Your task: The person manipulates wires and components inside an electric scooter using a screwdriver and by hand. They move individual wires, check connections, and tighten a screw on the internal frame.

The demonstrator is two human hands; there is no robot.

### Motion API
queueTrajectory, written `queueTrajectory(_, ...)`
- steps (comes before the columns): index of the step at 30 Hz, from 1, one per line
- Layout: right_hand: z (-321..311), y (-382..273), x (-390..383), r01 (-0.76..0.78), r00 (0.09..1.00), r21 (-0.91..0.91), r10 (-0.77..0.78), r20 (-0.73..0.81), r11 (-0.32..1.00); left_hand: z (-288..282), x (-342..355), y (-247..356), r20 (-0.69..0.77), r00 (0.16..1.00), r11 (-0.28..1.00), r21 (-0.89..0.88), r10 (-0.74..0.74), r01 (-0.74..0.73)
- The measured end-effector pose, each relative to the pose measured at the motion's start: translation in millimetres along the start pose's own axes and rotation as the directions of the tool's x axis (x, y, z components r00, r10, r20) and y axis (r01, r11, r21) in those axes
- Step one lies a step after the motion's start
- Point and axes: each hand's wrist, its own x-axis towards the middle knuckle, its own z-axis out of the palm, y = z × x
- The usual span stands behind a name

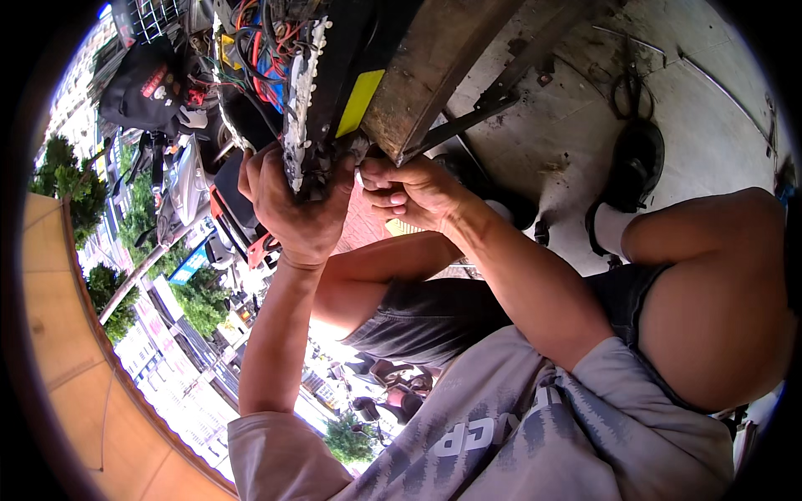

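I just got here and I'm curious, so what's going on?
Someone in a grey shirt has the left hand around the lower end of a ragged, pale-edged strip, below some coloured wires. The right hand is close beside it, by the corner of a worn brown beam. The hands are hiding the spot, so I can't tell exactly what they're gripping.

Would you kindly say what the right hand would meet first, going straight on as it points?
Probably the left hand; the right hand points towards its thumb, though depth is unclear.
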Motion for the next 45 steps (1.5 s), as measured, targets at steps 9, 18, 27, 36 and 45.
queueTrajectory(9,20.7,-1.7,-5.3,-0.059,0.997,-0.012,0.059,-0.058,0.998,-1.7,-5.1,1.4,-0.029,1.0,0.998,0.057,0.003,-0.002)
queueTrajectory(18,-19.2,8.6,-6.8,-0.084,0.996,0.112,0.088,-0.031,0.99,-10.8,-1.8,0.8,-0.033,0.999,0.999,0.0,0.04,-0.04)
queueTrajectory(27,7.1,-9.2,-54.5,-0.187,0.852,-0.574,-0.159,-0.499,0.797,-32.1,-26.1,28.3,-0.448,0.858,0.936,-0.339,-0.25,0.095)
queueTrajectory(36,201.4,-29.4,-81.8,-0.186,0.933,-0.982,-0.319,-0.166,-0.032,27.7,-92.2,99.6,0.513,0.327,-0.592,-0.775,-0.794,-0.221)
queueTrajectory(45,243.2,-23.4,24.0,-0.261,0.931,-0.732,-0.364,-0.019,-0.629,31.0,-72.0,69.5,0.582,0.559,-0.782,-0.24,-0.591,-0.576)
